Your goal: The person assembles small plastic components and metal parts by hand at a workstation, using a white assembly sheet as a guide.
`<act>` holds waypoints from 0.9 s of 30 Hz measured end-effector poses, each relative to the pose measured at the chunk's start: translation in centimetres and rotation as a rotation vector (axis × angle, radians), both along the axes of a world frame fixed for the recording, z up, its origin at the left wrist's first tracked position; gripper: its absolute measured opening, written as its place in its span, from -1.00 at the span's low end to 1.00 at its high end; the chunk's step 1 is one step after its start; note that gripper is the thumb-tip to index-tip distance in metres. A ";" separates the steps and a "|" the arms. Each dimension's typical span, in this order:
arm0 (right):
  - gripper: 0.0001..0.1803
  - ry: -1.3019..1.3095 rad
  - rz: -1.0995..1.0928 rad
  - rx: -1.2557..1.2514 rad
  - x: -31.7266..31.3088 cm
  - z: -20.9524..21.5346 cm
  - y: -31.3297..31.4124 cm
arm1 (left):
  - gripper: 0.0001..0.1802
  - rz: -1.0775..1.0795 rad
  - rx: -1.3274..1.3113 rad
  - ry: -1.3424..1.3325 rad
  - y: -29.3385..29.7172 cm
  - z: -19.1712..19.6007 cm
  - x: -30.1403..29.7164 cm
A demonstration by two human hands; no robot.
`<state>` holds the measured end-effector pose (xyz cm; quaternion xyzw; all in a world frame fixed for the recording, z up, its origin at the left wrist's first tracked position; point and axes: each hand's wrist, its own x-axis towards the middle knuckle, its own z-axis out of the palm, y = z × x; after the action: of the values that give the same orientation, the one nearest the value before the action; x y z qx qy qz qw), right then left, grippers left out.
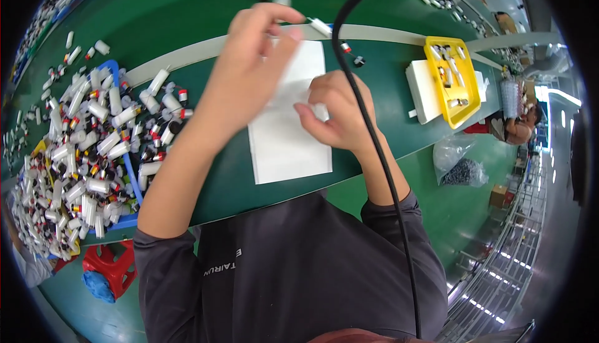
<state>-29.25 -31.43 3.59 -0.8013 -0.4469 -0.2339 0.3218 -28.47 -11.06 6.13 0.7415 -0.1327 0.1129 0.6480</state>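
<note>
My left hand (pixel 253 62) is raised over the far end of a white sheet (pixel 290 149) on the green bench. Its thumb and forefinger are apart, and I see nothing between them. Close to the forefinger tip lies a white cylindrical piece (pixel 320 27) at the raised edge strip. A blurred pale piece (pixel 282 1) is just beyond the knuckles. My right hand (pixel 340 109) is curled above the sheet's right side, thumb toward the fingers. A bit of white shows within the curl, but I cannot make out whether it is a held piece or the sheet.
At left a blue bin (pixel 134 181) overflows with white cylinders with red and black ends. A yellow tray (pixel 468 109) with a few pieces leans on a white stack (pixel 422 93) at right. A black cable (pixel 374 137) crosses the view. More pieces lie on the far green surface.
</note>
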 end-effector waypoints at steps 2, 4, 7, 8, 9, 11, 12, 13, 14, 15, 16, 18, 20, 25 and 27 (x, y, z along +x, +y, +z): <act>-0.72 0.146 0.110 -0.266 -1.6 0.8 1.2 | -0.72 0.056 0.228 -0.166 -0.8 0.3 -0.8; -0.61 0.251 0.140 -0.382 -3.2 1.3 3.3 | -0.69 0.040 0.352 -0.133 -2.3 1.8 -2.0; -0.53 0.274 0.138 -0.438 -5.4 1.9 4.8 | -0.67 0.011 0.401 -0.278 -3.6 1.8 -3.1; -0.53 0.271 0.147 -0.432 -5.3 2.3 4.8 | -0.66 -0.014 0.370 -0.298 -3.5 1.8 -3.4; -0.52 0.412 0.166 -0.475 -5.1 2.8 4.7 | -0.66 -0.002 0.379 -0.297 -3.1 1.8 -3.5; -0.72 0.394 0.188 -0.346 -4.7 3.9 4.3 | -0.63 0.018 0.325 -0.411 -2.2 1.9 -3.6; -0.72 0.398 0.195 -0.351 -4.6 4.1 3.7 | -0.63 0.025 0.322 -0.406 -1.6 2.2 -3.5; -0.77 0.478 0.079 -0.199 -4.6 4.5 2.7 | -0.61 0.008 0.416 -0.447 -0.6 3.1 -3.5; -0.80 0.557 -0.036 -0.047 -4.5 4.7 1.7 | -0.59 -0.007 0.511 -0.485 0.3 3.6 -3.4; -0.81 0.665 -0.025 0.101 -4.0 4.6 0.3 | -0.56 0.025 0.479 -0.592 1.4 3.5 -2.4; -0.79 0.774 -0.026 0.254 -3.4 4.2 -0.7 | -0.63 0.090 0.277 -0.624 1.7 3.6 -1.3; -0.75 0.819 -0.084 0.250 -2.8 3.9 -1.1 | -0.74 0.142 0.064 -0.101 3.5 4.5 -0.5; -0.73 0.793 0.059 0.206 -2.1 2.9 0.5 | -0.67 -0.445 -1.019 -0.285 6.2 3.3 2.2; -0.67 0.663 0.109 0.179 -0.4 1.4 5.0 | -0.73 -0.239 -1.481 0.428 8.3 2.8 3.0; -0.69 0.498 0.113 0.114 0.3 1.2 6.4 | -0.72 -0.321 -1.418 0.475 8.2 0.7 3.4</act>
<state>-28.99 -25.04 4.76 -0.7886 -0.3838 -0.0360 0.4792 -25.05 -2.84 6.88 0.1242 0.0083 -0.0868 0.9884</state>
